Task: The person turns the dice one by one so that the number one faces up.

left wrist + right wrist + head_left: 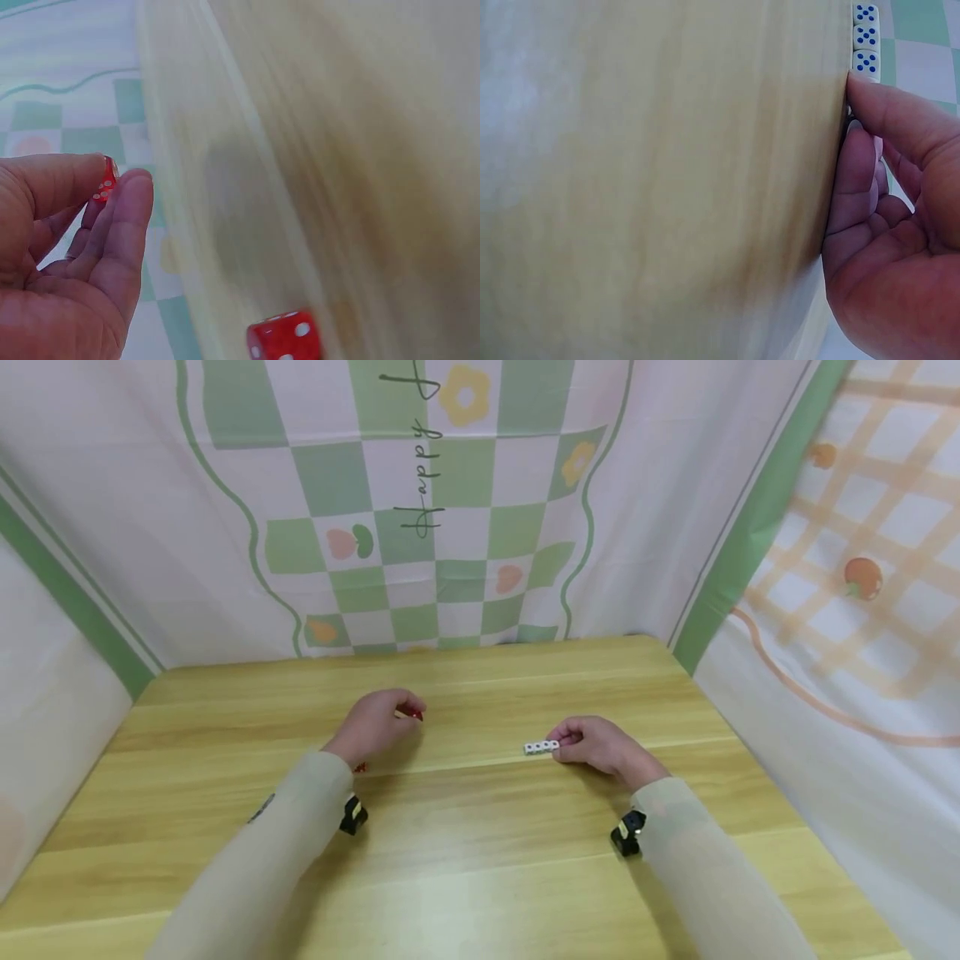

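Note:
Red and translucent, a die (105,184) is pinched between the thumb and fingers of my left hand (377,718), raised a little above the table. A second red die (285,337) lies on the wood below that hand; in the head view my left forearm partly covers it. Further right, several white dice (540,747) stand in a straight row on the table, touching side by side. My right hand (600,745) rests at the right end of this row, its thumb and index finger pinching the end white die. Blue pips show on the white dice (866,36) in the right wrist view.
The dice lie on a wood-grain table (480,860). Behind its far edge hangs a green and white checked cloth (401,477), with more patterned cloth (862,568) along the right side. Small black devices (628,833) sit at both wrists.

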`<act>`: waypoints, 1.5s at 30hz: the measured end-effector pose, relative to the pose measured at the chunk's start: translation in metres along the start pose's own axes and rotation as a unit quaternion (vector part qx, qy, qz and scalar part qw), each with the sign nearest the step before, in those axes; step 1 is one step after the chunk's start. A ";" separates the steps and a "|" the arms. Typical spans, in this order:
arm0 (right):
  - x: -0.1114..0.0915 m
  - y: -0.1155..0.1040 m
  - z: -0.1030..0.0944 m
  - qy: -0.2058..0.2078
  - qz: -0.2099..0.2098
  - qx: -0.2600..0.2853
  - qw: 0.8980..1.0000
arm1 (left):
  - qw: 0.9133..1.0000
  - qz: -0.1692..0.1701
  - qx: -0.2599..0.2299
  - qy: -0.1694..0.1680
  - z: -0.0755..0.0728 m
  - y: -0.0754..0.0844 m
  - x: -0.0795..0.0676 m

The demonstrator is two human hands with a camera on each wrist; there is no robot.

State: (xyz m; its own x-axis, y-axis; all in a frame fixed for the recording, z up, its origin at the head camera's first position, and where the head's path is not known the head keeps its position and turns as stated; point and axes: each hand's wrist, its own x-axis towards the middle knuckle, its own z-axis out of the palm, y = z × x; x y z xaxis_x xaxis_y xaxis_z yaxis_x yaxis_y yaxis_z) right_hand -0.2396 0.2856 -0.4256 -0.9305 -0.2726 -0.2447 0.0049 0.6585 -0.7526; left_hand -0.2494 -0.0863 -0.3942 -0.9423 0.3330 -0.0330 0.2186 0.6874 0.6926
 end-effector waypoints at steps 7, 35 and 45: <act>0.001 0.000 0.000 0.000 0.000 -0.006 1.000 | 0.996 -0.005 -0.085 -0.007 0.008 -0.002 -0.017; 0.002 -0.001 0.001 -0.001 -0.002 -0.005 1.000 | 0.967 -0.031 -0.254 -0.012 0.026 -0.004 -0.039; 0.001 -0.001 0.001 -0.006 -0.002 0.018 1.000 | 0.968 -0.042 -0.246 -0.004 0.031 -0.004 -0.038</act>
State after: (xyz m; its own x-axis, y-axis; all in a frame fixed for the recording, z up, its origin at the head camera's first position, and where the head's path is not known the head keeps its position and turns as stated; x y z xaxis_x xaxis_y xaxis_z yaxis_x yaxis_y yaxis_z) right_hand -0.2401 0.2842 -0.4251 -0.9264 -0.2835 -0.2480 0.0140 0.6321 -0.7748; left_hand -0.2065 -0.0821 -0.4182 -0.9491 0.2956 -0.1092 -0.0085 0.3223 0.9466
